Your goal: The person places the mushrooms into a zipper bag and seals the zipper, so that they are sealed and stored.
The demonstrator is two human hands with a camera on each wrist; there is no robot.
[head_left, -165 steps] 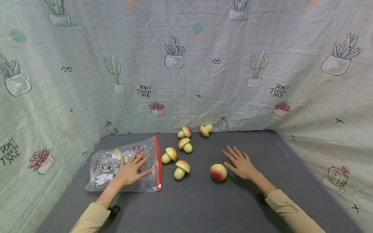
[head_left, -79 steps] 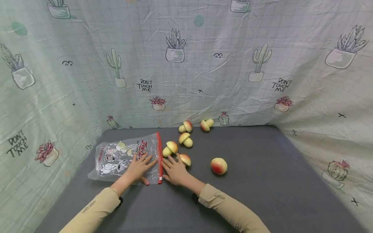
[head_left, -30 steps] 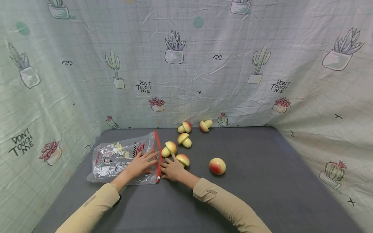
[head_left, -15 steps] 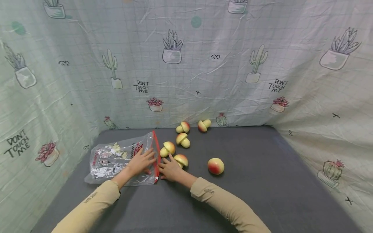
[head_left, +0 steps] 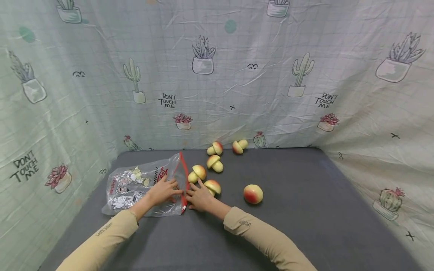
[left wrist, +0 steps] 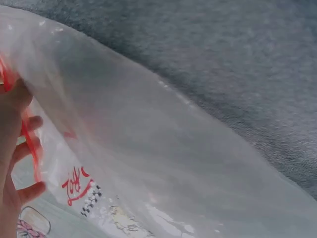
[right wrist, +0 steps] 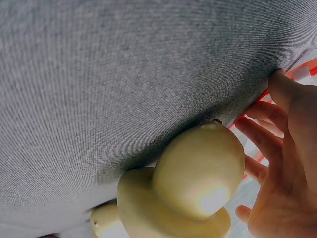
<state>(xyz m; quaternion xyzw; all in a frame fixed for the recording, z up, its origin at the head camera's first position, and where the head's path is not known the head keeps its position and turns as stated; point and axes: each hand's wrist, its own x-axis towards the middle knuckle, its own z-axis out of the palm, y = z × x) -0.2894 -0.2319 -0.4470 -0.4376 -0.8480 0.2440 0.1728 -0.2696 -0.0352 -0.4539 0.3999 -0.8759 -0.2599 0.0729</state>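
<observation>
In the head view a clear zip bag with a red zip strip and cartoon print lies on the left. My left hand grips its mouth side, thumb and fingers around the red strip in the left wrist view. From the other side my right hand reaches the same edge; its curled fingers and thumb hold the strip. Right beside this hand lies a toy mushroom, its pale stem partly hidden. Another toy mushroom sits just behind. The bag's lips stand slightly apart.
Farther back are three more mushrooms, a near one, a left one and a right one. One round red-yellow mushroom cap sits to the right. Printed cloth walls the grey table behind and at both sides.
Both hands came in from being spread flat, the right one moving left to the bag's mouth. Since half a second ago the left fingers curl more and the red edge lifts and parts a little.
</observation>
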